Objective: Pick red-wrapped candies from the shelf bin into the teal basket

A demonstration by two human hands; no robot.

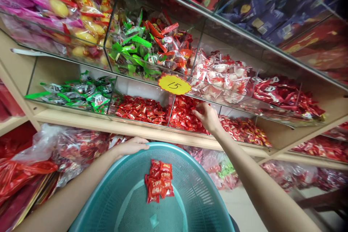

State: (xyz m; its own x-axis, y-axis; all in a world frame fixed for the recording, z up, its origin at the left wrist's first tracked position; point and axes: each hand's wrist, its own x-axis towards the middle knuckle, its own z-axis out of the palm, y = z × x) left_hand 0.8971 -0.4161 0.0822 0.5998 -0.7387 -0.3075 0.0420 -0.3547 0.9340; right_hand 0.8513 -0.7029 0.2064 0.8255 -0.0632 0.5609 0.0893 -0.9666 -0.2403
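Observation:
My left hand (132, 145) grips the rim of a teal plastic basket (201, 174) at the bottom centre. Several small red packets (159, 181) lie in a cluster inside the basket. At the lower shelf, my right hand (207, 116) is over a compartment of red wrapped candies (185, 116), its thumb and fingers drawn together. What is between those fingertips, if anything, is too small to make out. More red candies (141, 110) fill the compartment to the left.
A yellow price tag (174, 84) marked 15 hangs on the upper shelf's clear front. Green-wrapped sweets (89, 92) sit at lower left. A wooden shelf edge (81, 120) runs above the basket. Plastic bags (73, 148) of goods lie beneath.

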